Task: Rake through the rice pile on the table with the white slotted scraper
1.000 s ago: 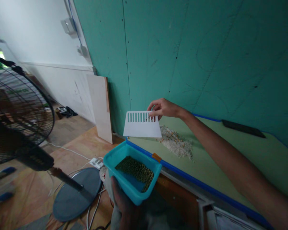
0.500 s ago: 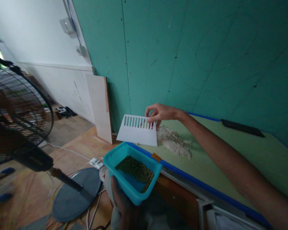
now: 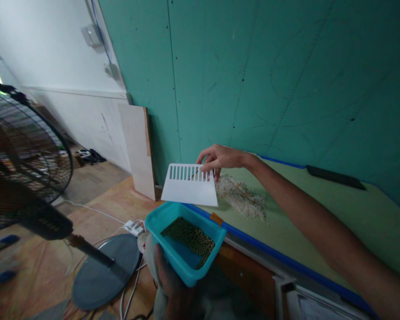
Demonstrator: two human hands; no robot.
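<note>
I see only thumb of left hand (image 3: 171, 284); rest hidden under teal tray (image 3: 155, 221). Fan (image 3: 23, 164) blurred, cut by left edge. Right arm (image 3: 320, 235) runs off bottom-right corner. Grain pile (image 3: 242, 198) too fine to identify.

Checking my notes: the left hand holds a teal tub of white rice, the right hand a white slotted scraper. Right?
Not quite. The head view shows the teal tub in the left hand holding small green beans, not white rice; the whitish grain lies in a pile on the table. The right hand does hold the white slotted scraper.
</note>
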